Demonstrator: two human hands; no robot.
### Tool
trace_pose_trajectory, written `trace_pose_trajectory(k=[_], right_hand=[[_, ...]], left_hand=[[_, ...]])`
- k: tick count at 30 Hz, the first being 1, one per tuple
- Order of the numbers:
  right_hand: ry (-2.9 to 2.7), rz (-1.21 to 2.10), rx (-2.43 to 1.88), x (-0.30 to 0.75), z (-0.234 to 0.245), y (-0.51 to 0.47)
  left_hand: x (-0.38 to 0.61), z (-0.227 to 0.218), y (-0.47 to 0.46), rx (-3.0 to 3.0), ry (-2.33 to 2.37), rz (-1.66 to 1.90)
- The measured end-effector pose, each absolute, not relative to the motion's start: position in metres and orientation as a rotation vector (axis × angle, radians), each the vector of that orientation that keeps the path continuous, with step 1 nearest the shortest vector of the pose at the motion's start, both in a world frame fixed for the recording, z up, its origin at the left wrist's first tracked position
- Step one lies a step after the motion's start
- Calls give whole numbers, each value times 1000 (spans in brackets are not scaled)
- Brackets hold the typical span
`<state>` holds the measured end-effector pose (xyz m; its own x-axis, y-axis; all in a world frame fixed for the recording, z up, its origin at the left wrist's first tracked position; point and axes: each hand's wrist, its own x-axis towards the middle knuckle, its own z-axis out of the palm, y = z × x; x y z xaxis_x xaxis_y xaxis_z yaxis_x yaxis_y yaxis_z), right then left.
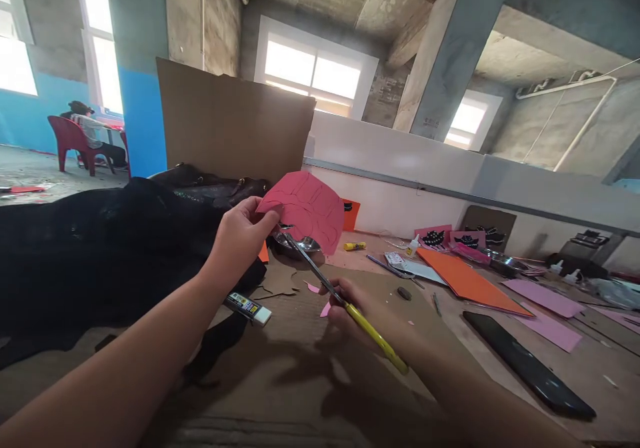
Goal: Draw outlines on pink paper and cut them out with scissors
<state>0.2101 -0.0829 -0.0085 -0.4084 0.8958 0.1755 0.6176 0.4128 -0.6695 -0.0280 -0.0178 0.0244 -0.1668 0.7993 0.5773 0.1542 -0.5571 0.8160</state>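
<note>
1. With left hand (244,233), pinching pink paper (311,203), spread toward two o'clock.
2. With right hand (376,309), clasping yellow-handled tool (375,336), aimed toward ten-thirty.
3. Holding hands apart, with paper at eleven o'clock from right.

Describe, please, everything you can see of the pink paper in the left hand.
The pink paper looks thin, with dark curved lines drawn on it and an uneven lower edge. The left hand pinches its left end, thumb in front, holding it tilted above the flat cardboard. The yellow-handled tool has its tip near the lower edge; contact is unclear.
</note>
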Motion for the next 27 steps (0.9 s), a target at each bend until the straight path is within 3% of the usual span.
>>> trace_pose_trajectory(k=[3,10,17,27], right_hand=[[-2166,836,-1334,207,-10,-78],[-2129,748,-1334,222,-23,-78],[-2094,728,-1509,207,9,-100],[-2087,821,-1309,216,-13,-92]], left_hand=[[-28,26,-20,1590,1105,1779],[-22,18,-17,1621,1066,1733],[-9,11,-22,1568,970,1667],[-2,13,-34,1525,953,1676]])
